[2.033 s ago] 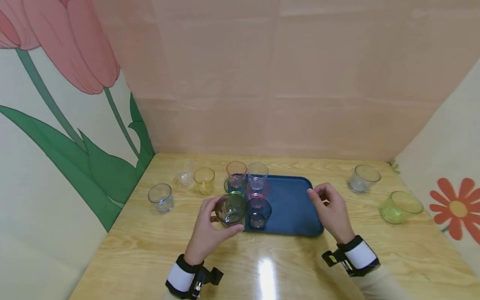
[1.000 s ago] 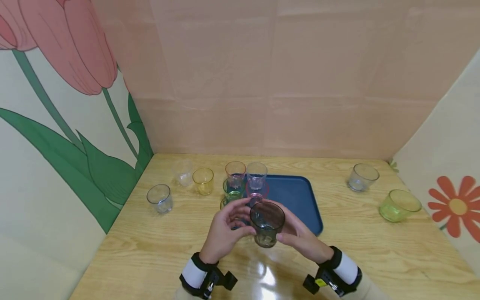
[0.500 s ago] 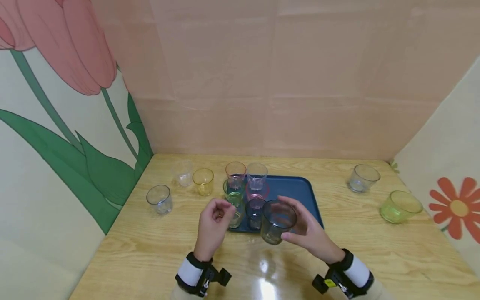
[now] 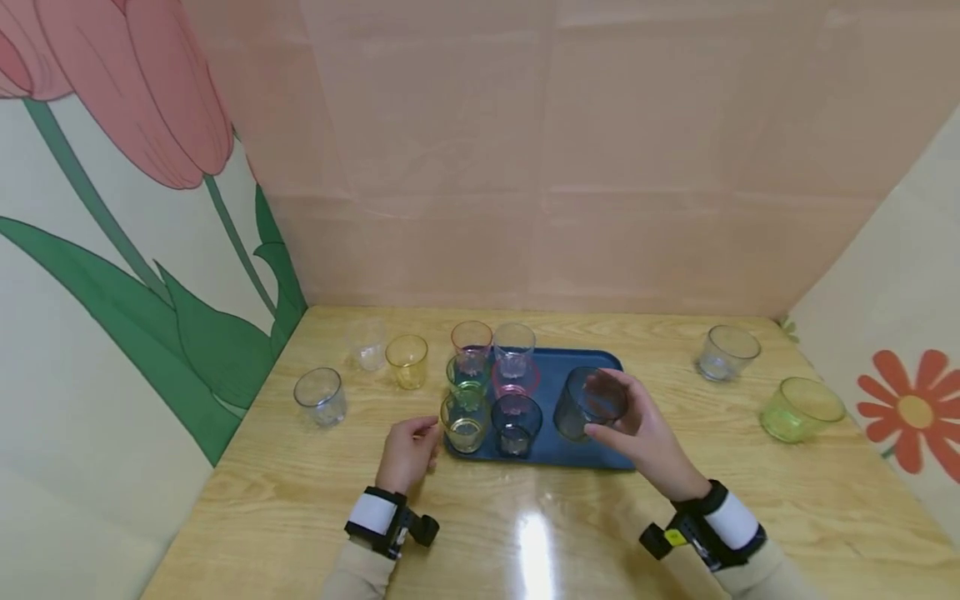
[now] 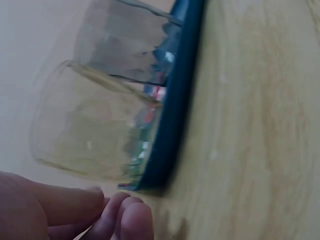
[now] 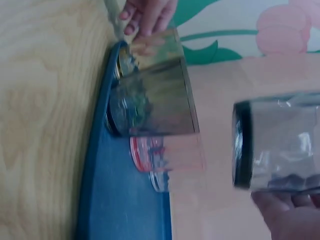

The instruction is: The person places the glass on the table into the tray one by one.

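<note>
My right hand (image 4: pixel 641 421) grips a smoky grey glass tumbler (image 4: pixel 581 404) over the right part of the blue tray (image 4: pixel 547 454). In the right wrist view this tumbler (image 6: pixel 280 142) is apart from the tray, with fingers along its side. My left hand (image 4: pixel 408 457) is at the tray's front left corner, its fingers loosely curled and holding nothing. Right beside it stands a pale yellow glass (image 4: pixel 465 423). A dark blue-grey glass (image 4: pixel 516 427) is to the right of that one. Behind them on the tray are green (image 4: pixel 468 382), pink (image 4: pixel 514 379), red-rimmed (image 4: pixel 472 346) and clear (image 4: pixel 514 346) glasses.
Left of the tray stand a yellow glass (image 4: pixel 407 362), a clear glass (image 4: pixel 367 346) and a blue-grey one (image 4: pixel 320 397). To the right are a clear glass (image 4: pixel 727 353) and a lime-green glass (image 4: pixel 801 410). A wall covering (image 4: pixel 540 183) rises behind the table.
The smoky tumbler passed from my left hand to my right. My right hand has carried it rightward and over the tray, while my left hand withdrew leftward.
</note>
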